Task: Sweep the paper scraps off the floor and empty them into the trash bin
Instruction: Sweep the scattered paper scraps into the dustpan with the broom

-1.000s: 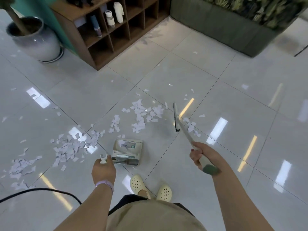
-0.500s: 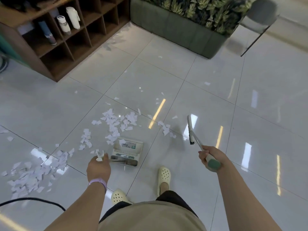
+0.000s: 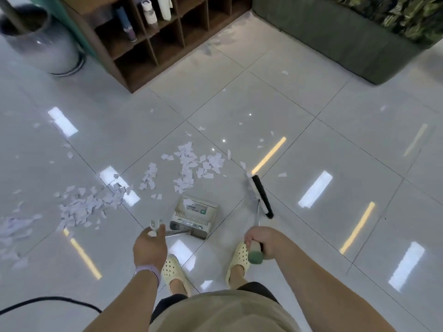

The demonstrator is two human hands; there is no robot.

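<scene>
The pale tiled floor (image 3: pixel 299 97) fills the view, glossy with light reflections. At its far edge stand a wooden cubby shelf (image 3: pixel 153 44), a green planter box (image 3: pixel 340 37) and a large grey pot (image 3: pixel 40 44); no trash bin shows in this view.

The paper scraps (image 3: pixel 189 166) lie in loose drifts: one pile just beyond the dustpan's mouth, a broader spread (image 3: pixel 88 207) to the left, and thin strays farther out on both sides. A black cable (image 3: pixel 48 301) curves over the floor at lower left.

The dustpan (image 3: pixel 194 215) sits on the floor just ahead of the feet, mouth facing the nearest pile, with a scrap or two already inside. The broom (image 3: pixel 260 195) head rests to the dustpan's right, beside a few strays.

The left hand (image 3: pixel 149 245) curls round the top of the dustpan's upright handle; the right hand (image 3: pixel 260 240) grips the broom's green-capped handle end.

The step in hand looks like gathering scraps into the pan, and most of the paper is still out. Done well, it calls for keeping the pan's lip flat on the tile, then drawing the broom in short, low strokes from beyond the nearest pile toward the mouth. Light paper is likely to flutter or slide under a raised lip, so slow strokes seem wiser than quick ones. The left drift probably needs the pan moved closer.
</scene>
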